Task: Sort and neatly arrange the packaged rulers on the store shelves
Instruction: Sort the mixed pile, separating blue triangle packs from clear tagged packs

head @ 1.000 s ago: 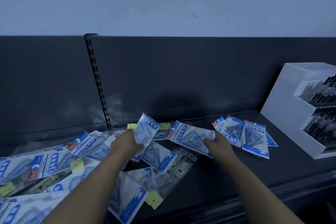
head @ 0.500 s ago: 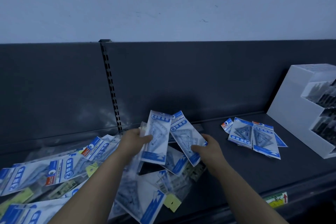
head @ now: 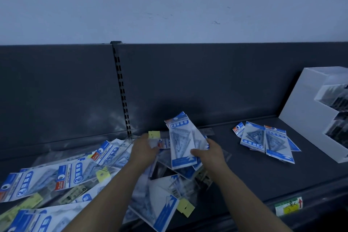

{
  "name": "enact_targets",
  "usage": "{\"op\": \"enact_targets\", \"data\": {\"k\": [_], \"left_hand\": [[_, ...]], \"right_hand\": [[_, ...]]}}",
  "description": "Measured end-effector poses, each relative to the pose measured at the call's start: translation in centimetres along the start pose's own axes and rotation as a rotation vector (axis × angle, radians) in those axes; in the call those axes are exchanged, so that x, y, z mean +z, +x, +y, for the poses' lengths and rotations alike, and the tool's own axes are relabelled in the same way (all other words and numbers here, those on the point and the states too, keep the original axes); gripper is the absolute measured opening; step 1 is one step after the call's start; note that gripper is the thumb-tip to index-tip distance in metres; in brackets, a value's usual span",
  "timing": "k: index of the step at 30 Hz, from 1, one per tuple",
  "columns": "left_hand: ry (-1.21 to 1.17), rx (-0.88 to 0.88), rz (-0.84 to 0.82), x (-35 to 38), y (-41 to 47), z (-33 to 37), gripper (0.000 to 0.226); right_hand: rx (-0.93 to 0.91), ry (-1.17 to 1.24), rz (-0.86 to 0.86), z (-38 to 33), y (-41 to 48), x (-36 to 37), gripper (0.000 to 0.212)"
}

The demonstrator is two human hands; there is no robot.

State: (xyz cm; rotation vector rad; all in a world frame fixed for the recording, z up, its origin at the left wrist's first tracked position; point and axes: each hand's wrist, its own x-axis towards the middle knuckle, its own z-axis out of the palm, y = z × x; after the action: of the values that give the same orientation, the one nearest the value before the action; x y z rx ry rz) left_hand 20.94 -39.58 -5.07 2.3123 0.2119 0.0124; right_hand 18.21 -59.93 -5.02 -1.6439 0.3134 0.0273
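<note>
Pinching a stack of blue set-square packs (head: pixel 180 146) upright, the right hand (head: pixel 211 154) grips its right edge; the left hand (head: pixel 144 149) sits alongside, grip unclear.

Dark shelf (head: pixel 254 175): ruler pkgs (head: pixel 62 177) heaped left, small stack (head: pixel 267 142), white display box (head: pixel 308 118) right.

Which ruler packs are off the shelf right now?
The upright bundle in the middle, gripped by the right hand; the messy left pile and the small right group lie flat on the shelf.
</note>
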Motion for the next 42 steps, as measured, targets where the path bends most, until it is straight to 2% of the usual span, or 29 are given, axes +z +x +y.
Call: {"op": "enact_targets", "data": {"k": [3,5,7,9,13,18,23,25,27,30,32,35,38,40,42], "left_hand": [[0.123,0.097,0.06,0.9,-0.2,1.4,0.073],[-0.011,0.15,-0.067,2.2,-0.7,3.5,0.083],[-0.185,0.112,-0.236,3.8,-1.0,5.9,0.087],[-0.314,0.069,-0.333,5.6,-1.0,8.2,0.086],[-0.491,0.062,-0.338,9.6,-0.7,12.6,0.079],[-0.568,0.051,-0.387,14.8,-0.3,18.2,0.069],[-0.513,0.085,-0.408,19.6,0.2,22.2,0.05],[-0.389,0.119,-0.403,20.2,0.1,23.0,0.054],[-0.218,0.173,-0.377,20.0,0.2,22.8,0.06],[0.002,0.246,-0.302,18.2,0.2,20.3,0.053],[0.14,0.241,-0.195,16.5,-0.2,17.7,0.05],[0.354,0.142,-0.048,13.4,-1.9,13.9,0.044],[0.569,0.016,-0.124,11.1,-3.9,11.6,0.054],[0.587,-0.037,-0.175,10.7,-4.6,10.5,0.06],[0.583,-0.032,-0.154,10.6,-5.0,9.9,0.053]], "right_hand": [[-0.024,-0.03,0.053,-0.2,0.1,-1.8,0.04],[-0.043,-0.035,0.065,-0.5,0.0,-3.5,0.031],[-0.034,-0.021,0.072,-0.9,0.1,-5.5,0.034],[-0.026,0.008,0.082,-1.3,0.3,-7.7,0.04],[-0.026,0.0,0.136,-2.0,1.3,-13.1,0.053],[-0.052,-0.064,0.217,-2.3,3.7,-19.7,0.06],[-0.121,-0.217,0.311,-1.4,7.1,-24.4,0.08],[-0.109,-0.351,0.322,-0.8,8.3,-25.7,0.092],[-0.092,-0.646,0.357,-0.3,9.3,-26.5,0.098],[-0.25,-1.095,0.384,-0.2,10.3,-26.0,0.083],[-0.39,-1.183,0.307,-0.6,10.9,-24.6,0.07],[-0.53,-1.108,0.038,-1.4,11.8,-21.1,0.052],[-0.626,-1.092,-0.208,-1.6,11.8,-16.7,0.046],[-0.635,-1.065,-0.328,-1.8,11.6,-13.8,0.042],[-0.606,-1.069,-0.42,-2.1,11.6,-11.4,0.036]]}}
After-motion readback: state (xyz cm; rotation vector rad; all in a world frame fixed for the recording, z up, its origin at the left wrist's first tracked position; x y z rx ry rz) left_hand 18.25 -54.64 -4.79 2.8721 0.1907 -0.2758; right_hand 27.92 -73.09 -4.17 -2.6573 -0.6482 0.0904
